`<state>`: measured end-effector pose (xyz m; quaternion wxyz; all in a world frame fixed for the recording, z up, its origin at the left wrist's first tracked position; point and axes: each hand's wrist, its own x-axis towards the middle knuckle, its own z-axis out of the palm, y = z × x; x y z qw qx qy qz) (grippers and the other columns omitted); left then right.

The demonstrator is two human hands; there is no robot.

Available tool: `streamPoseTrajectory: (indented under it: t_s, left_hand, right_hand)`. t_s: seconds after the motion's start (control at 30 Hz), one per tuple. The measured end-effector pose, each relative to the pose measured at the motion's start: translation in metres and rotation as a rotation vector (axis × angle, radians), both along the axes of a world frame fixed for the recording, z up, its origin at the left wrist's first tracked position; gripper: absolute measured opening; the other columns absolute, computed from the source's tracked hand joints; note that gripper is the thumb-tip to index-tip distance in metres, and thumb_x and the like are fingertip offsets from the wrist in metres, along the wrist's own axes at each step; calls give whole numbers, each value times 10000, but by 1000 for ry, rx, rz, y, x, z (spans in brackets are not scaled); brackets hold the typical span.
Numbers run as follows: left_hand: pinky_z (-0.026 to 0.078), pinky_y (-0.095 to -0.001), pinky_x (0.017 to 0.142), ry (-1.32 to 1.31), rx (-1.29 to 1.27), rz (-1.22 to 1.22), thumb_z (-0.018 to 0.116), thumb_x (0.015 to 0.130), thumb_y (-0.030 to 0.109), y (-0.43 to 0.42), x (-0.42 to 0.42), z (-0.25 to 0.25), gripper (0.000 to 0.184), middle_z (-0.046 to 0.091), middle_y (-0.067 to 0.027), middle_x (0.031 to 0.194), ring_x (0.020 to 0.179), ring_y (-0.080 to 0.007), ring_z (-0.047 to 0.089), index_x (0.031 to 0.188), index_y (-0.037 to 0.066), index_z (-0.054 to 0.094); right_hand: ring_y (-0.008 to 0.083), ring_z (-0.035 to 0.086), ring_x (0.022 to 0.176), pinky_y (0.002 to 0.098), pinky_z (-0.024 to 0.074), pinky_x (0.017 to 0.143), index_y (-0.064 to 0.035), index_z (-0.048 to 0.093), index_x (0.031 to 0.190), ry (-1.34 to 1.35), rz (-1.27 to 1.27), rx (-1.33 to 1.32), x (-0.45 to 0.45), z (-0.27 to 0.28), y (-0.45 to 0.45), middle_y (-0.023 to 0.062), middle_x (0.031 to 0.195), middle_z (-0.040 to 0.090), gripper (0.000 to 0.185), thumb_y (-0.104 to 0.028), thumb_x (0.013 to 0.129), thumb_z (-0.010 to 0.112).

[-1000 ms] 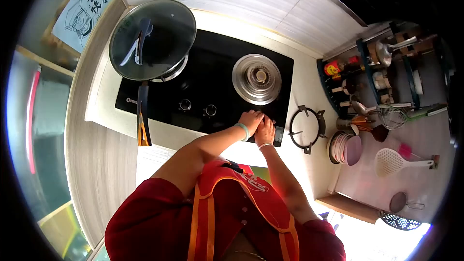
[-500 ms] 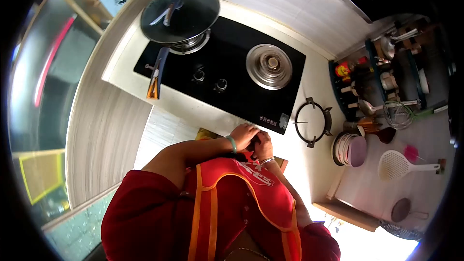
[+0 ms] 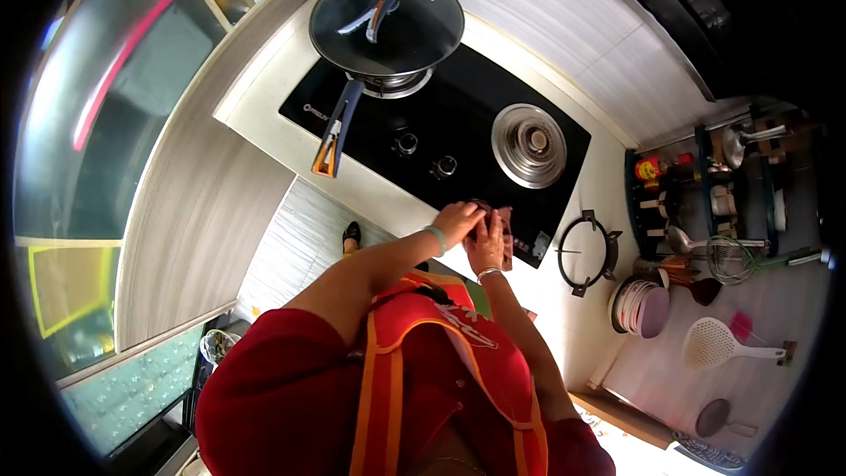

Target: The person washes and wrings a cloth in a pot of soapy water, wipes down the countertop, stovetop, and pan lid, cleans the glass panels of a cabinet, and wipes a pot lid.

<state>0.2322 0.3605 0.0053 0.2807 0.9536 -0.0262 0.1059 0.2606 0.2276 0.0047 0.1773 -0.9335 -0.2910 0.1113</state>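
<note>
A brown cloth (image 3: 507, 238) is bunched at the front edge of the black gas stove (image 3: 352, 137). My left hand (image 3: 459, 221), below a green bangle, grips its left side. Fingers of my right hand (image 3: 486, 245), which has a silver bracelet at the wrist, are pressed over the cloth and hold it. Both hands touch each other, hiding part of the cloth. To their upper right is the uncovered burner (image 3: 529, 145); the two control knobs (image 3: 445, 167) lie to the upper left.
A pan with a glass lid (image 3: 388, 22) stands on the left burner, its handle (image 3: 337, 130) pointing toward me. The removed pan support ring (image 3: 589, 252) lies on the right counter. Beyond it are stacked bowls (image 3: 641, 307), a slotted skimmer (image 3: 714, 344) and a whisk (image 3: 731, 260).
My hands have moved forward from my apron to the stove's front edge. The brown cloth, mostly hidden between them before, now shows spread under my right fingers. The view has shifted.
</note>
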Motion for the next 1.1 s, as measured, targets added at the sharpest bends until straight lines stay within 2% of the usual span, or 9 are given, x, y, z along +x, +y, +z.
streamPoseTrajectory:
  t_s: [0.2,0.37,0.57,0.67,0.77,0.8,0.97,1.03,1.1]
  left_hand:
    - [440,-381,804,76,-142,221,531,704,24,93,-56,0,379,535,-140,1001,912,-306,525,1082,53,524]
    - [403,-408,855,-220,-277,441,537,665,-1,127,-38,36,429,539,-119,992,916,-322,506,1087,74,512]
    - [373,-411,918,-331,-430,502,525,781,97,139,39,75,334,537,-167,1106,1039,-341,490,1106,27,500]
    - [406,-409,904,-102,-288,611,391,863,256,142,78,48,371,529,-194,1135,1065,-330,493,1099,-2,515]
    - [442,-413,863,376,-4,290,361,870,221,171,97,49,343,525,-197,1155,1087,-304,495,1065,9,547]
    - [457,-408,836,456,-56,277,340,880,236,177,103,34,352,559,-188,1106,1037,-298,536,1010,10,577]
    - [329,-429,975,679,-172,239,172,909,469,185,89,68,634,579,-177,1091,1021,-274,561,1039,10,590]
    - [173,-433,1055,683,-65,222,126,910,486,174,89,65,656,555,-146,1155,1138,-259,482,1186,18,493]
    - [137,-442,1066,725,-15,152,152,894,530,166,87,78,705,561,-187,1122,1113,-266,497,1129,-20,525]
  right_hand:
    - [346,345,1202,400,365,951,-127,559,1081,-129,271,201,-15,5,108,117,1250,436,459,-14,641,629]
    - [195,600,820,279,484,760,-48,591,996,466,-199,710,-1,31,159,103,935,608,396,106,660,448]
    - [215,578,886,279,464,803,-17,553,1052,693,-459,1152,66,54,209,138,991,582,314,33,744,520]
    - [271,490,1066,333,413,900,-104,485,1188,471,-311,914,136,-48,212,146,1213,460,410,-131,787,565]
    - [260,389,1184,345,352,965,-157,421,1258,-175,54,-83,125,-48,225,89,1307,389,443,-273,836,492]
    - [241,314,1238,351,318,987,-166,402,1273,-20,-115,-78,90,7,231,43,1362,325,454,-279,840,476]
    - [261,307,1247,360,344,965,-84,315,1306,-163,-4,-242,60,23,232,113,1342,330,512,-250,847,469]
    - [281,407,1181,367,377,944,-97,305,1316,138,-179,-147,58,22,231,145,1332,343,557,-286,828,493]
    - [302,499,1084,367,424,899,-86,296,1317,-115,-13,-167,41,22,223,165,1308,370,609,-315,800,521]
